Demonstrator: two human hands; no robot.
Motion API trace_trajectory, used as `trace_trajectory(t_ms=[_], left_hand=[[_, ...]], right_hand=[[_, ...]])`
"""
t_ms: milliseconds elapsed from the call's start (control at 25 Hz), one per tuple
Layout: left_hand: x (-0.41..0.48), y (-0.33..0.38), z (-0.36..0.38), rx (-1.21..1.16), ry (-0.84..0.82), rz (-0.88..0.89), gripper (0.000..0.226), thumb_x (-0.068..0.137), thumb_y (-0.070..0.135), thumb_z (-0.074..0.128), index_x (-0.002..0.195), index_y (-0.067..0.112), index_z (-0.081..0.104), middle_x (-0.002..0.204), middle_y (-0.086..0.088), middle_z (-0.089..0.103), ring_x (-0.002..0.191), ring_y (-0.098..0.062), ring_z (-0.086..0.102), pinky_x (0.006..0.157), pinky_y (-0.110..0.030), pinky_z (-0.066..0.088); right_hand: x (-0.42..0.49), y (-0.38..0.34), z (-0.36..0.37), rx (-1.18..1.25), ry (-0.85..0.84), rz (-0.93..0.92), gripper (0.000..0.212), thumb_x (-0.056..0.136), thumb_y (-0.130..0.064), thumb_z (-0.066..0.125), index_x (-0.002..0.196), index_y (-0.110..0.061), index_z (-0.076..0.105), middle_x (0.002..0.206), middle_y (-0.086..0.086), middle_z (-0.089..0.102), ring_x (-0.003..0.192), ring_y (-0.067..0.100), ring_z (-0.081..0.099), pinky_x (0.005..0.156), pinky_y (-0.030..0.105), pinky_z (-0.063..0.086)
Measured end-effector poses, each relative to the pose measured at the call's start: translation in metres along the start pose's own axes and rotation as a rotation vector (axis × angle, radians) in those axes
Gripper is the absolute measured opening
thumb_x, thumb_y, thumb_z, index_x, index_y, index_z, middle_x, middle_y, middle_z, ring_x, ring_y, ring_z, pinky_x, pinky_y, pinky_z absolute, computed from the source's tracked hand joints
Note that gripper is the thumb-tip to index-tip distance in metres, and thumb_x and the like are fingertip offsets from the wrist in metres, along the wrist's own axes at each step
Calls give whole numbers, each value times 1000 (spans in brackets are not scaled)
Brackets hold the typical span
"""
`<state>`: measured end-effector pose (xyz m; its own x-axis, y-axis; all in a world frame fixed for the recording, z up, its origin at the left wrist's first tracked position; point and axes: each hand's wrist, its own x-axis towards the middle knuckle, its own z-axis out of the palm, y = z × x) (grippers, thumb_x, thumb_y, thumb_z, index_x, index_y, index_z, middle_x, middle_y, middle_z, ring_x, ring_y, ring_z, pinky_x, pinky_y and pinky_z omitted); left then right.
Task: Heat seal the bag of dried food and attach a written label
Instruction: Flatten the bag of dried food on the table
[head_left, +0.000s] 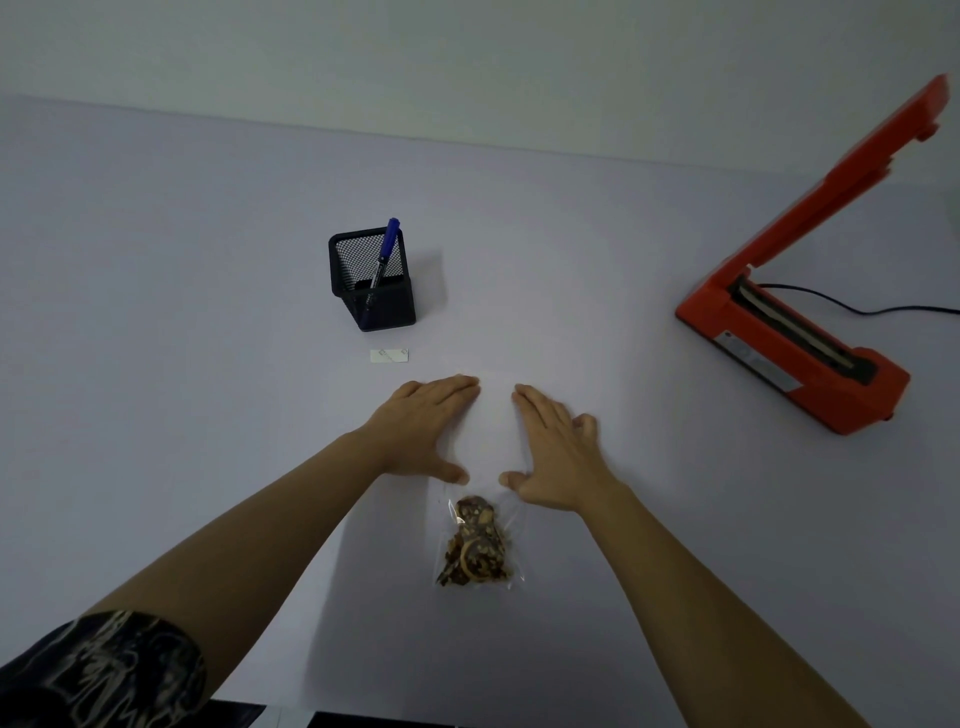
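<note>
Smoothing the empty top of the bag (511, 525): left hand (423, 421) and right hand (556, 452) lie spread flat. Press air outward, keeping the dried food (475, 556) low, before using the sealer (779, 343).

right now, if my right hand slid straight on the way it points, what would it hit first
Probably nothing: the right hand points away and leftward over the table, passing right of the pen holder and label. The way looks free to the wall, though depth is unclear.

Both hands, left (423, 423) and right (558, 457), lie flat, palms down, fingers straight, forearms stretched forward.
</note>
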<state>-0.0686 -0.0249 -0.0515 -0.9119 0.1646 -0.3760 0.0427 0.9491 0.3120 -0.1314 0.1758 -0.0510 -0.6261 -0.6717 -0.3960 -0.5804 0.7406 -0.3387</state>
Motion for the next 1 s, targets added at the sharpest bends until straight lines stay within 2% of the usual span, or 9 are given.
trace_trajectory(t_ms=[240, 400, 520, 640, 720, 800, 920, 1000], left_hand=[[0, -5, 2, -26, -5, 31, 109, 70, 66, 63, 149, 19, 5, 159, 2, 5, 144, -14, 7, 115, -33, 5], [0, -8, 3, -62, -11, 49, 108, 71, 65, 63, 149, 18, 5, 159, 2, 5, 145, -14, 5, 115, -33, 4], [0, -7, 2, -52, -1, 52, 106, 69, 69, 58, 149, 18, 10, 158, 2, 10, 143, -16, 11, 115, -32, 8], [5, -4, -1, -106, 37, 15, 86, 77, 64, 46, 145, 16, 24, 153, -1, 25, 138, -19, 25, 113, -33, 20], [11, 0, -5, -183, 94, -23, 62, 88, 46, 49, 138, 11, 36, 145, -5, 37, 130, -23, 36, 108, -35, 29], [16, 6, -8, -203, 125, -42, 50, 91, 37, 46, 132, 8, 43, 138, -7, 44, 123, -25, 41, 104, -36, 34], [16, 7, -9, -276, 139, -70, 51, 87, 36, 44, 129, 7, 46, 136, -9, 44, 122, -25, 43, 103, -38, 36], [14, 10, -11, -343, 244, -65, 53, 83, 37, 43, 126, 7, 49, 133, -9, 46, 121, -24, 44, 103, -32, 34]], right_hand=[[-4, 2, 3, 144, 18, 7, 98, 75, -46, 64, 147, -23, 1, 156, -12, -2, 139, 9, 11, 94, 31, 15], [-4, 2, 2, 118, 21, 8, 99, 74, -47, 63, 147, -23, 2, 156, -11, -1, 139, 10, 12, 97, 34, 18], [-2, 2, -2, 104, 14, 12, 100, 71, -47, 65, 147, -21, 5, 155, -9, 3, 139, 11, 13, 99, 37, 20], [3, -1, -4, 138, 0, 33, 100, 67, -42, 69, 145, -19, 11, 153, -7, 7, 138, 14, 15, 99, 39, 22], [8, -4, -6, 242, 2, 69, 93, 67, -36, 71, 142, -18, 19, 149, -6, 14, 135, 15, 18, 98, 39, 22], [9, -2, -6, 431, 63, 109, 79, 70, -31, 71, 136, -18, 31, 142, -7, 24, 132, 13, 25, 99, 38, 22], [12, -1, -6, 777, 146, 164, 61, 74, -21, 72, 127, -18, 43, 125, -8, 36, 121, 10, 39, 105, 37, 32], [10, 3, -13, 940, 228, 194, 56, 75, -14, 71, 125, -17, 46, 120, -7, 39, 113, 10, 42, 100, 34, 41]])
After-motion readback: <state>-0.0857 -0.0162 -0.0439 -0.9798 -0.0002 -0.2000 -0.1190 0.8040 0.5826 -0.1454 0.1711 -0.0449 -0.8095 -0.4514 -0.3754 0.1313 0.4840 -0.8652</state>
